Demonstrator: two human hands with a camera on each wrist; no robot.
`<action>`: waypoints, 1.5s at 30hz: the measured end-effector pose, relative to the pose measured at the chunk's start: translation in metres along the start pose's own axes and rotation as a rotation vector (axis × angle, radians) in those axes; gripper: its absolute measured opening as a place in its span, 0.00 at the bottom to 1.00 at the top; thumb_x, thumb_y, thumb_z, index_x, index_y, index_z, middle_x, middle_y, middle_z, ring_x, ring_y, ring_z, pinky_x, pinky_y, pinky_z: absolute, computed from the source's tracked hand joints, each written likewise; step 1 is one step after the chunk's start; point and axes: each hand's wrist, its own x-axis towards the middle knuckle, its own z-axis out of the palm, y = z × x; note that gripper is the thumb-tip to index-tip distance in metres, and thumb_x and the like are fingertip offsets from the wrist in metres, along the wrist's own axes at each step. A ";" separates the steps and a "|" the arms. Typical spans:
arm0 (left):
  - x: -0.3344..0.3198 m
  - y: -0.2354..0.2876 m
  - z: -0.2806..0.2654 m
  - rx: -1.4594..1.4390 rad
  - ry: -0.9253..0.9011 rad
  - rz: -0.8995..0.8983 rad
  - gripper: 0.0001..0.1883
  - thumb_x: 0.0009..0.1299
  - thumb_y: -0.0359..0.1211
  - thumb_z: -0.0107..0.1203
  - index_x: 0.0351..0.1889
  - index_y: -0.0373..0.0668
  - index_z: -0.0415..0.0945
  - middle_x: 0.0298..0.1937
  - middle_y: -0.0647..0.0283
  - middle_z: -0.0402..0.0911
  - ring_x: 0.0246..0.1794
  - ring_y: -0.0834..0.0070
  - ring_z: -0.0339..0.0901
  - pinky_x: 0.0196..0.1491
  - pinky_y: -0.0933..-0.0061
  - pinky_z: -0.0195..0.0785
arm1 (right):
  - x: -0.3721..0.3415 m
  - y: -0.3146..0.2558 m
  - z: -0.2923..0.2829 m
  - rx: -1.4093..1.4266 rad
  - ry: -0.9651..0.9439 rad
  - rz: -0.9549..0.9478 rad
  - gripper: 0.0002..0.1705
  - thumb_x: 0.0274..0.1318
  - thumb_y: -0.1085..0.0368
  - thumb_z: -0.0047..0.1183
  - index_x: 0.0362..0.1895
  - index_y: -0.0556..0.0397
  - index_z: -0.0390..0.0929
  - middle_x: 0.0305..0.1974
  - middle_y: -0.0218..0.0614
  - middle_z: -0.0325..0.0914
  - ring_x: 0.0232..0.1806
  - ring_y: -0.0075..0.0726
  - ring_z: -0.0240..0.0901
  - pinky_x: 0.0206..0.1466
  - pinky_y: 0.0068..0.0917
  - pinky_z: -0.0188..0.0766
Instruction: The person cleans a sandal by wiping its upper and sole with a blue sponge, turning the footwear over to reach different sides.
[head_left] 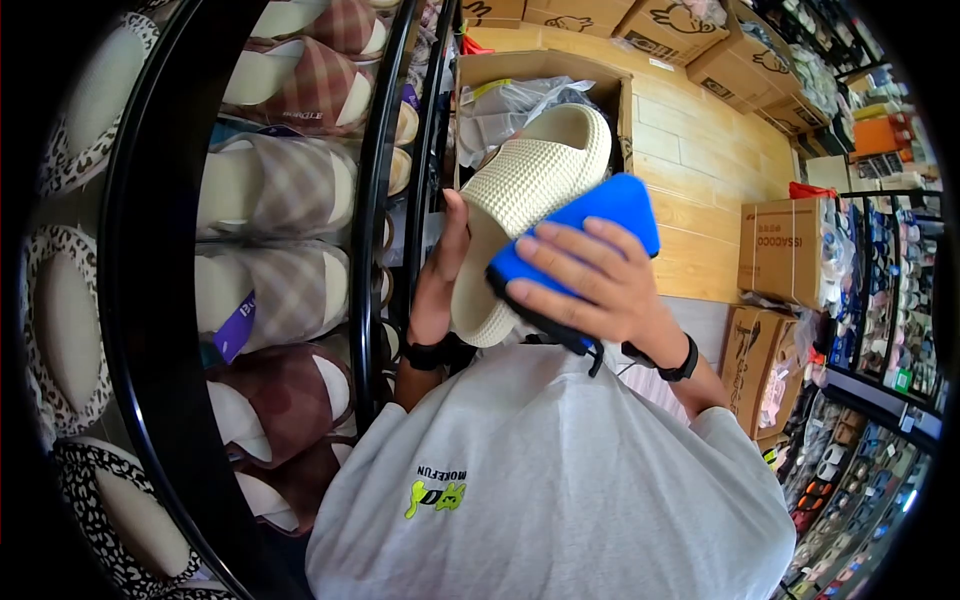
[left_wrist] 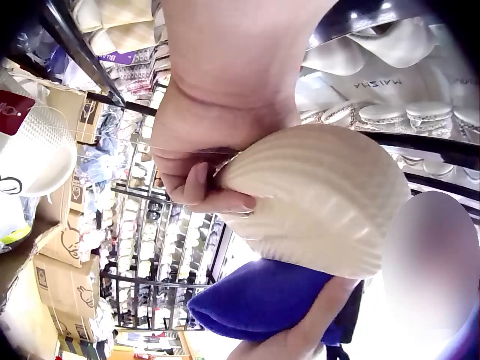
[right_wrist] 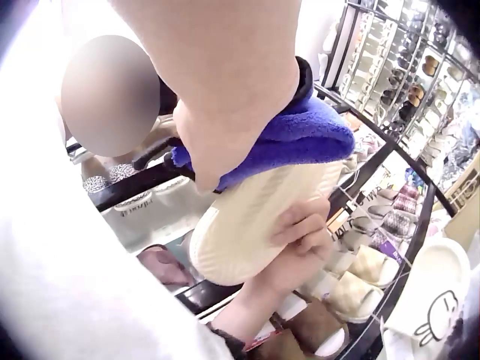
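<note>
A cream slipper (head_left: 540, 170) with a waffle-textured upper is held up in front of the chest. My left hand (head_left: 437, 285) grips its side, with curled fingers showing against the sole (right_wrist: 259, 214) in the right wrist view. On the slipper's other side, my right hand (head_left: 600, 285) holds a fuzzy blue cleaning cloth (head_left: 625, 215) with a black edge and a black loop. The fingers lie across the cloth and press it to the slipper. In the left wrist view, the blue cloth (left_wrist: 255, 300) lies right along the slipper's edge.
Close on the left, a black-framed rack (head_left: 375, 200) carries plaid and leopard-print slippers. An open carton (head_left: 540, 65) with plastic-wrapped goods stands just beyond the hands. More cartons (head_left: 780, 250) line the wooden floor (head_left: 690, 200), and stocked shelves (head_left: 870, 290) run along the right.
</note>
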 end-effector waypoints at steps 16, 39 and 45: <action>0.007 -0.006 -0.004 -0.076 -0.044 0.039 0.67 0.68 0.89 0.33 0.87 0.43 0.58 0.78 0.50 0.73 0.73 0.56 0.76 0.70 0.52 0.75 | 0.004 0.012 -0.003 0.049 0.141 0.220 0.26 0.64 0.52 0.69 0.65 0.39 0.90 0.68 0.39 0.86 0.68 0.48 0.83 0.74 0.51 0.74; 0.004 -0.009 -0.008 -0.138 -0.084 0.071 0.66 0.70 0.87 0.32 0.89 0.42 0.56 0.81 0.49 0.70 0.77 0.55 0.73 0.75 0.50 0.71 | 0.000 0.008 0.005 0.022 0.091 0.112 0.23 0.69 0.59 0.62 0.66 0.36 0.89 0.69 0.35 0.86 0.70 0.46 0.82 0.78 0.46 0.68; -0.001 -0.010 -0.011 -0.173 -0.081 0.087 0.66 0.71 0.87 0.32 0.89 0.42 0.55 0.82 0.49 0.69 0.78 0.55 0.72 0.76 0.50 0.70 | 0.005 0.014 0.006 0.019 0.292 0.390 0.31 0.57 0.47 0.74 0.65 0.37 0.91 0.67 0.39 0.87 0.69 0.53 0.82 0.76 0.53 0.69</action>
